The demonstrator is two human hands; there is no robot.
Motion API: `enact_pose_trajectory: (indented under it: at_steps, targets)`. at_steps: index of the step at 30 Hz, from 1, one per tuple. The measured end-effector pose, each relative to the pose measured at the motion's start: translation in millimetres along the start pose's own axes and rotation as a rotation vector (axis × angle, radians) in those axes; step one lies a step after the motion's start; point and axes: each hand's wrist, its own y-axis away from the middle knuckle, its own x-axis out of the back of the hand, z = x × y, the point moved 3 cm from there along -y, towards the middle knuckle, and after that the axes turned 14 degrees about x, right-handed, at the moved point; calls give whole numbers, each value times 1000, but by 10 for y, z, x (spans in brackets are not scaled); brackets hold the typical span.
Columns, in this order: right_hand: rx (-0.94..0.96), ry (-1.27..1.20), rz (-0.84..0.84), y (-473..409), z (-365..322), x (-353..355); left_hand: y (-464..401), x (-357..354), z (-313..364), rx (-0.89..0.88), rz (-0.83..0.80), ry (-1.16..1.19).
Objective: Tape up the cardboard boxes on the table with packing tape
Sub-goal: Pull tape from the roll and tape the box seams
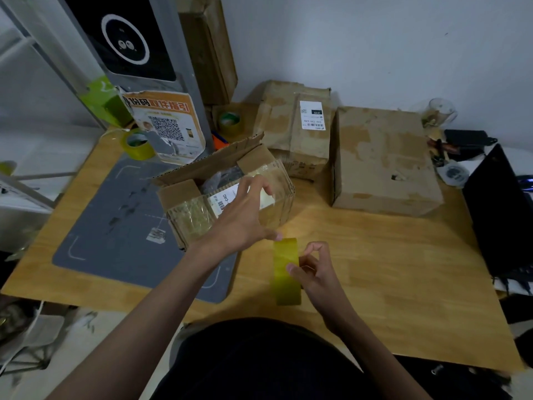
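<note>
Closest in, the right hand (313,267) grips a yellow tape roll (286,271) standing on edge above the wooden table (389,284), thumb and fingers curled around its rim. Just beyond it, the left hand (245,215) reaches forward over the open cardboard box (225,194), fingers curled, seeming to pinch the end of a clear tape strip (266,197) at the box's top; motion blur makes the exact contact hard to read. That box sits partly on a grey mat (115,226), its back flap standing up, a white barcode label (223,200) showing on top and dark contents inside. Further back, 2 more boxes: a large closed box (383,160) to the right, and a box with a white shipping label (297,125) behind the open one. Far left, 2 spare tape rolls rest on the table, one (138,144) beside a QR-code poster (167,125), another (230,122) near the wall. At the right edge sits a black laptop (501,209).
</note>
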Motion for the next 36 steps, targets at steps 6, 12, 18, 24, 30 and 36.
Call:
enact_pose_trajectory:
  at_steps: [6,12,18,24,30,36]
  targets:
    - [-48,653,-289,-295,788,-35,89,76,-77,87,-219,412]
    - [11,1046,-554,-518,1105,-418,205,182,-207,200,-251,592]
    - [-70,1085,-616,-630,1329,-464,224,348,-408,230,-175,648]
    - [131,197,96,-925,244,-437,239,428,-618,232,-110,725]
    - [162,44,-141,-1138,-572,-643,225,407,-785,271,-62,740]
    - [144,51,-215,-1272,-587,-854,212,470,-901,248,-36,647]
